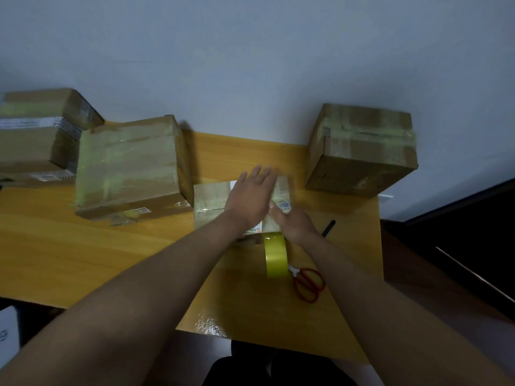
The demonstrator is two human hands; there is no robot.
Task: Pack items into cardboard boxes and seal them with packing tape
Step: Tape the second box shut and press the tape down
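Small cardboard box (214, 201): centre of yellow table (83, 246), taped top glossy, likely slippery; judged light, stiff.
Left hand (250, 199): fingers straight, together, pressing flat on top.
Right hand (292, 222): at near-right edge; finger state cannot tell.
Tape roll (276, 256): hangs touching near face.
Grip advice: opposite side walls, not film.

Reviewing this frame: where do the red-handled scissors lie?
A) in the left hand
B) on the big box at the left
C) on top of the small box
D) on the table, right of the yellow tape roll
D: the red-handled scissors lie flat on the table, just right of the upright yellow tape roll, with neither hand touching them.
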